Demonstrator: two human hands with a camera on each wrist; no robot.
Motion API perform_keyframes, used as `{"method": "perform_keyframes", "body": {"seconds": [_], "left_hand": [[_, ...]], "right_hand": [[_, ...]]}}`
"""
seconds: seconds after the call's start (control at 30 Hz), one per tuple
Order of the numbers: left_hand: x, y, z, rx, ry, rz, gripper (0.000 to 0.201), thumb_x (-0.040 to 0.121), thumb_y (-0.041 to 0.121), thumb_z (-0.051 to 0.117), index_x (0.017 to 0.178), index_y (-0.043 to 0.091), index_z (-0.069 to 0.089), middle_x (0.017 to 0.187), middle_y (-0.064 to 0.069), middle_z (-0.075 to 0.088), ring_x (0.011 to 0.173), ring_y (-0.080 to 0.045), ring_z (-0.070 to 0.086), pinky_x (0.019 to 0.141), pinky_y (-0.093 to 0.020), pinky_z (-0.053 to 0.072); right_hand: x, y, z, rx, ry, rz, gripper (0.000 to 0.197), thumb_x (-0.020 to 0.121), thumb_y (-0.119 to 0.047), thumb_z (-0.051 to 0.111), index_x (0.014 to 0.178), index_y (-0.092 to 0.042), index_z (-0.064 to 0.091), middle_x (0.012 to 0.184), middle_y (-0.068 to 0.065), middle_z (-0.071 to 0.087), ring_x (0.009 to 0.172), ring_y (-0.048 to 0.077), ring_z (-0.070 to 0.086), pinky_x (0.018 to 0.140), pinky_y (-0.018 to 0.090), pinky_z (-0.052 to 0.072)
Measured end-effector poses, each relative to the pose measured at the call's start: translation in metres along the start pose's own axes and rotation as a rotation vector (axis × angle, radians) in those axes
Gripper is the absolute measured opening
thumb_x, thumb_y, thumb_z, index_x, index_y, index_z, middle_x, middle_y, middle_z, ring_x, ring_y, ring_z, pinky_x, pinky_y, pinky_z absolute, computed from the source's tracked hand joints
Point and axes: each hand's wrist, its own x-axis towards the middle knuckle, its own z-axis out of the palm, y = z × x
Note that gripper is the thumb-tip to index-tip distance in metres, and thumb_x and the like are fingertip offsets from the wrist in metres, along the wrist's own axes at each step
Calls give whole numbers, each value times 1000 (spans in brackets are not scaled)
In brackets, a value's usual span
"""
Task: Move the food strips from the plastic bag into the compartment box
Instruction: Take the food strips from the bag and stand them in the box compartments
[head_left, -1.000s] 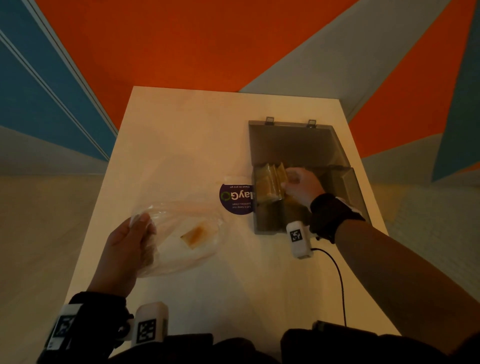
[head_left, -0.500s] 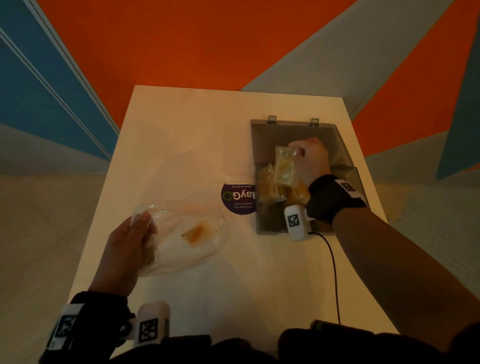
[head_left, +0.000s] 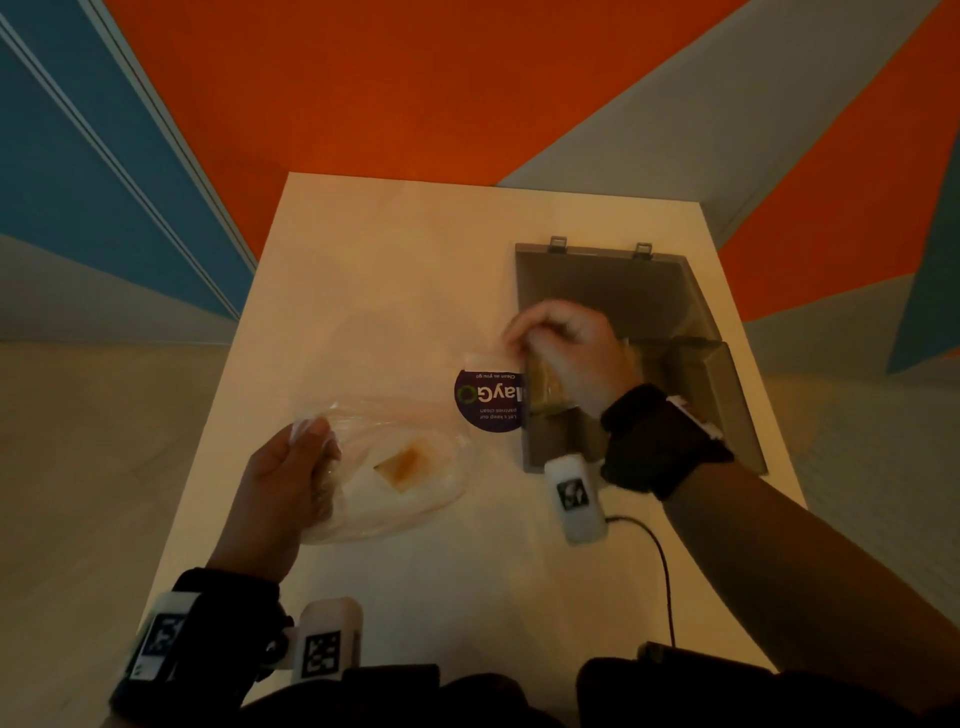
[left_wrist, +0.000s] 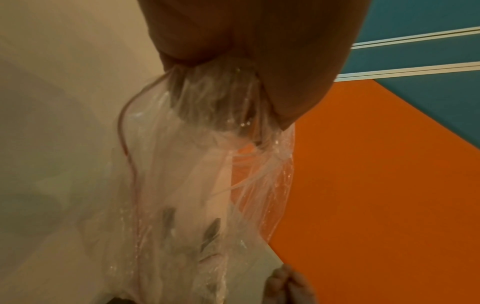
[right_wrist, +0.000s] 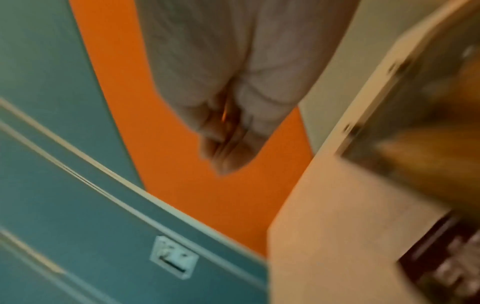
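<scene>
My left hand (head_left: 291, 467) grips the bunched left edge of the clear plastic bag (head_left: 410, 499), which lies on the table; the left wrist view shows the film (left_wrist: 194, 174) gathered in my fingers (left_wrist: 259, 61). One orange-brown food strip (head_left: 402, 465) is left inside the bag. The grey compartment box (head_left: 727, 405) stands at the right with its lid (head_left: 602, 291) laid open behind it. Several wrapped strips (head_left: 545, 387) stand in its left compartment. My right hand (head_left: 561, 348) hovers over the box's left edge with curled fingers (right_wrist: 228, 144); blur hides whether they pinch anything.
A round purple sticker (head_left: 491, 397) sits on the pale table (head_left: 415, 249) between bag and box, with a clear flap at its top edge. A black cable (head_left: 660, 561) runs from my right wrist towards me. Orange, blue and grey floor surrounds the table.
My right hand lifted a wrapped strip upright in the box, then swung left to the box's left edge. The left hand and the bag stayed put.
</scene>
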Motion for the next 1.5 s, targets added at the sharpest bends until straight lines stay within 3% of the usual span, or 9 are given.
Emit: {"method": "perform_keyframes", "body": {"seconds": [0.17, 0.3, 0.47, 0.63, 0.77, 0.93, 1.07, 1.2, 1.5], "left_hand": [[-7, 7, 22, 25, -131, 10, 43, 98, 27, 44, 56, 21, 50, 48, 2, 27, 39, -12, 22, 43, -23, 16], [-23, 12, 38, 16, -312, -11, 41, 97, 23, 43, 56, 21, 49, 51, 1, 28, 41, -11, 19, 44, -21, 13], [-33, 4, 37, 9, -298, -19, 35, 94, 25, 46, 60, 15, 51, 48, 1, 29, 40, -11, 21, 43, -20, 14], [-17, -9, 14, 152, -137, 31, 37, 98, 27, 45, 63, 16, 51, 50, 1, 33, 40, -11, 27, 41, -17, 21], [-2, -11, -8, 73, -23, -31, 35, 98, 28, 43, 67, 13, 49, 49, 2, 30, 37, -7, 26, 39, -16, 20], [3, -8, -26, 80, 40, -20, 34, 98, 31, 43, 69, 15, 47, 44, 9, 33, 34, -5, 26, 39, -16, 19], [3, -8, -25, 67, 53, -31, 33, 97, 29, 43, 68, 16, 47, 44, 8, 33, 34, -6, 25, 41, -18, 16], [0, -11, -20, 76, 53, -37, 33, 97, 30, 44, 69, 14, 49, 44, 8, 33, 35, -7, 25, 40, -16, 19], [3, -17, -25, 45, 71, -63, 34, 97, 30, 44, 68, 13, 48, 44, 7, 31, 34, -7, 23, 41, -17, 16]], "right_hand": [[-30, 2, 82, -548, -716, -111, 28, 90, -4, 50, 114, -4, 66, 119, 14, 66, 109, 23, 62, 97, 33, 49], [-33, 62, 117, -1084, -593, -30, 40, 89, -20, 55, 126, -8, 55, 135, 13, 54, 125, 31, 48, 101, 38, 39], [-49, 70, 116, -790, -549, 47, 38, 100, -28, 39, 134, -13, 47, 136, 5, 51, 124, 21, 45, 101, 23, 26], [-60, 18, 94, -802, -688, -224, 26, 93, -3, 45, 112, -5, 63, 107, 19, 67, 93, 34, 63, 84, 42, 53], [-54, -44, 32, -322, -522, -119, 26, 92, -12, 59, 116, -2, 60, 104, 7, 66, 72, 1, 58, 64, 9, 48], [5, -5, -44, -453, 23, 143, 29, 94, -18, 52, 123, -12, 56, 117, 6, 64, 87, 5, 59, 72, 17, 47], [48, 41, -56, -740, -73, 296, 18, 94, -14, 51, 99, -5, 66, 104, 11, 66, 97, 22, 60, 91, 31, 48], [69, 66, -37, -868, -159, 410, 26, 93, -16, 54, 115, -6, 63, 117, 12, 64, 105, 25, 62, 94, 34, 49], [29, 78, -35, -623, 218, 56, 24, 95, -18, 50, 118, -17, 58, 120, 1, 56, 108, 11, 51, 97, 25, 42]]}}
